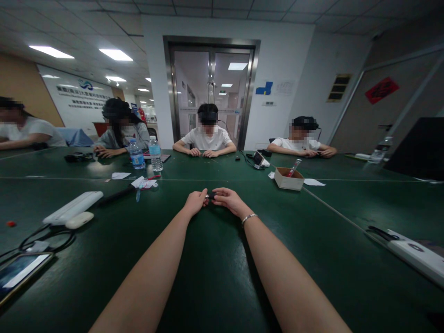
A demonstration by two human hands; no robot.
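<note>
**Two-handed grasp of a small piece (211, 196) at a green table (215, 259)**

Nearest, a phone (24, 275) lies toward the table's left edge, a black cable (65, 241) looping just beyond it. Toward the right edge lies a white device (416, 252). Beyond the cable, a mouse (79, 220) sits just beside a white case (73, 207).

At mid-table, well in from the left and right edges, the piece lies between the hands. The left hand (196, 202) pinches its metallic end between thumb and fingers; the right hand (229, 201), with a bracelet (249, 218) at the wrist, grasps its dark end with thumb and fingertips. Whether the piece touches the tabletop cannot be told.

Farther off, right of the hands, an open box (289, 182) holds a tilted stick (294, 167); crumpled paper (145, 182) lies to the left. Behind the paper, two bottles (136, 155) (156, 155) stand upright, nearer the far edge.

Along that far edge sit four people (207, 138) in headgear, forearms or hands on the table. Behind them are a glass door (225, 92) and, at right, a red sign (381, 90).
</note>
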